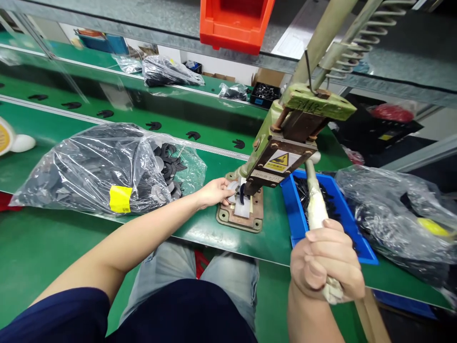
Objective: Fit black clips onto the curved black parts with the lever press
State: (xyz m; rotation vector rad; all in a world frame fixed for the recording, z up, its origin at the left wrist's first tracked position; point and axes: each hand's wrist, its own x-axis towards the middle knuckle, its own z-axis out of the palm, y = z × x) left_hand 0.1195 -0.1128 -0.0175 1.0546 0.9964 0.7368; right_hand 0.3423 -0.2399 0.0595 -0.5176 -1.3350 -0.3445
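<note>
My right hand (326, 262) is wrapped around the pale, tape-covered lever handle (316, 205) of a green hand press (278, 152). At the press base (224, 216), my left hand (216, 193) pinches a flat grey curved piece (232, 188) beside the ram. A small black curved part (242, 194) sits under the ram, above a light metal plate (243, 208). The fingertips are very close to the ram; whether the grey piece touches the black part I cannot tell.
Left of the press lies a clear bag (96, 166) of grey and black pieces. To the right are a blue bin (342, 228) of black parts and another plastic bag (400, 209). Black parts (193, 135) line the belt behind. An orange bin (235, 28) sits on the shelf above.
</note>
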